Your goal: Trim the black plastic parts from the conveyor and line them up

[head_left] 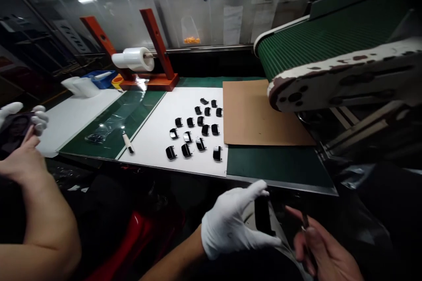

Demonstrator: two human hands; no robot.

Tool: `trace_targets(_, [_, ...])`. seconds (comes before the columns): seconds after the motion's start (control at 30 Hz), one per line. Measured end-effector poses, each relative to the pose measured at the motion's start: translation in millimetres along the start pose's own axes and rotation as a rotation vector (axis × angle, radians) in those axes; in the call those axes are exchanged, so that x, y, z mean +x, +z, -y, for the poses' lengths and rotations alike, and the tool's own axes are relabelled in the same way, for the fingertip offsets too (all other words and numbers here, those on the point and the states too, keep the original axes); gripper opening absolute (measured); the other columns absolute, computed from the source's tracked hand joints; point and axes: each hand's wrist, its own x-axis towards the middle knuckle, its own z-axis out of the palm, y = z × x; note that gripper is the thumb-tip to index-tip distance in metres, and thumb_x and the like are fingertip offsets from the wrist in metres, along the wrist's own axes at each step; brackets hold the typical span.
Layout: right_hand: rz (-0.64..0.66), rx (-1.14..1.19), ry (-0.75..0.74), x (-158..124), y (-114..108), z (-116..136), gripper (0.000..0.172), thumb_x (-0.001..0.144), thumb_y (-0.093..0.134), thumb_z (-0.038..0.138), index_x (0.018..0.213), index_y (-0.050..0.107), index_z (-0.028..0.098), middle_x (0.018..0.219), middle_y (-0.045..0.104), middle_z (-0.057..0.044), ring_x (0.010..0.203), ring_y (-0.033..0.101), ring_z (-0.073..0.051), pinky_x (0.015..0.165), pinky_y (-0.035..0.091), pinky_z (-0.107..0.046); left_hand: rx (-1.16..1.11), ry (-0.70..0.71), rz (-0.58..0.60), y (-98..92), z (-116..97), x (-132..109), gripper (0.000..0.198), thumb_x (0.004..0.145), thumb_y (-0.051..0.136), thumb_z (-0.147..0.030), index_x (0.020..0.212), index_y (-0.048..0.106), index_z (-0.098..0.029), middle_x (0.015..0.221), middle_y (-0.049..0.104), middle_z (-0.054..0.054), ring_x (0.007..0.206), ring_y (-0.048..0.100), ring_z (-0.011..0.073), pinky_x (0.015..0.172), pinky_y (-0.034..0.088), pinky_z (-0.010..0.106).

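Observation:
My left hand (231, 221), in a white glove, grips a black plastic part (263, 215) between thumb and fingers, below the table's front edge. Just right of it, my bare right hand (325, 246) is closed around a thin dark tool (306, 221); blur hides its exact kind. The right index finger points toward the black part without visibly touching it. On the white sheet (154, 140) lie several small glossy black parts (200, 144), spaced apart in loose rows.
A white-handled tool (128, 142) and clear plastic film (108, 127) lie at left. Behind stands a film roll (135, 59) on an orange stand (156, 44). Cardboard (260, 118) lies under a green conveyor (329, 39). At far left, a co-worker's hands (26, 153) hold a dark glossy object.

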Motion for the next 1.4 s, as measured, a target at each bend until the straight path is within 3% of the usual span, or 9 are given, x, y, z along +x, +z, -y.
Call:
trace_targets(0.13, [0.137, -0.249, -0.199, 7, -13, 27, 0.042, 0.087, 0.047, 0.055, 0.099, 0.072, 0.023, 0.071, 0.066, -0.004, 0.061, 0.060, -0.019, 0.059, 0.051, -0.027, -0.055, -0.048, -0.029, -10.3, -7, -6, 0.091, 0.060, 0.085, -0.041, 0.138, 0.041, -0.027, 0.110, 0.068, 0.006, 0.094, 0.069, 0.0221, 0.086, 0.056, 0.029])
trace_targets(0.23, [0.165, -0.409, -0.304, 4, -15, 51, 0.041, 0.092, 0.038, 0.050, 0.107, 0.067, 0.025, 0.077, 0.067, -0.004, 0.071, 0.063, -0.021, 0.064, 0.051, -0.028, -0.097, -0.064, -0.025, -14.6, -11, -7, 0.095, 0.059, 0.087, -0.033, 0.140, 0.038, -0.030, 0.114, 0.067, 0.004, 0.097, 0.068, 0.0213, 0.089, 0.056, 0.028])
trace_targets(0.37, [0.352, -0.673, -0.484, -2, -7, 74, 0.046, 0.079, 0.051, 0.066, 0.095, 0.061, 0.023, 0.076, 0.067, -0.003, 0.062, 0.062, -0.020, 0.054, 0.045, -0.028, -0.096, -0.084, -0.027, -15.0, -15, -11, 0.096, 0.057, 0.088, -0.033, 0.140, 0.039, -0.032, 0.115, 0.067, 0.002, 0.098, 0.068, 0.0213, 0.091, 0.055, 0.028])
trace_targets(0.5, [0.365, -0.953, -0.636, -3, 2, 80, 0.056, 0.067, 0.057, 0.075, 0.081, 0.055, 0.021, 0.066, 0.064, -0.003, 0.053, 0.060, -0.021, 0.048, 0.037, -0.030, -0.127, -0.089, -0.038, -12.5, -21, -15, 0.094, 0.057, 0.088, -0.035, 0.139, 0.041, -0.033, 0.115, 0.067, 0.002, 0.098, 0.068, 0.0211, 0.090, 0.056, 0.027])
trace_targets(0.67, [0.404, -0.992, -0.641, -2, 6, 87, 0.062, 0.067, 0.052, 0.080, 0.086, 0.053, 0.021, 0.066, 0.062, -0.001, 0.052, 0.058, -0.020, 0.048, 0.034, -0.031, -0.180, -0.095, -0.022, -11.8, -26, -13, 0.090, 0.057, 0.088, -0.035, 0.137, 0.044, -0.032, 0.114, 0.067, 0.002, 0.098, 0.068, 0.0211, 0.090, 0.056, 0.026])
trace_targets(0.9, [0.457, -0.934, -0.530, -1, 7, 92, 0.066, 0.062, 0.053, 0.083, 0.086, 0.052, 0.021, 0.070, 0.063, -0.001, 0.055, 0.059, -0.020, 0.050, 0.035, -0.030, -0.101, -0.030, -0.006, -13.9, -29, -10, 0.091, 0.056, 0.087, -0.034, 0.136, 0.045, -0.026, 0.113, 0.068, 0.005, 0.095, 0.070, 0.0230, 0.087, 0.057, 0.028])
trace_targets(1.0, [0.441, -0.907, -0.543, -2, 9, 88, 0.070, 0.059, 0.049, 0.086, 0.082, 0.052, 0.020, 0.068, 0.062, -0.001, 0.052, 0.059, -0.022, 0.048, 0.035, -0.032, -0.083, -0.032, -0.012, -14.2, -31, -9, 0.089, 0.054, 0.088, -0.031, 0.133, 0.049, -0.025, 0.111, 0.069, 0.004, 0.094, 0.070, 0.0216, 0.086, 0.057, 0.024])
trace_targets(1.2, [0.246, -0.937, -0.792, -2, 14, 80, 0.075, 0.071, 0.022, 0.087, 0.076, 0.052, 0.019, 0.057, 0.058, -0.002, 0.046, 0.059, -0.022, 0.043, 0.036, -0.032, -0.129, -0.093, -0.014, -13.2, -34, -6, 0.085, 0.052, 0.089, -0.023, 0.129, 0.052, -0.026, 0.108, 0.070, -0.001, 0.093, 0.070, 0.0183, 0.086, 0.055, 0.018])
trace_targets(1.4, [0.120, -0.954, -0.916, 1, 17, 75, 0.080, 0.075, 0.016, 0.084, 0.076, 0.056, 0.016, 0.056, 0.059, -0.003, 0.044, 0.059, -0.020, 0.042, 0.038, -0.031, -0.143, -0.127, -0.020, -10.9, -31, -8, 0.083, 0.053, 0.089, -0.021, 0.128, 0.054, -0.025, 0.114, 0.069, 0.001, 0.097, 0.069, 0.0208, 0.088, 0.056, 0.023])
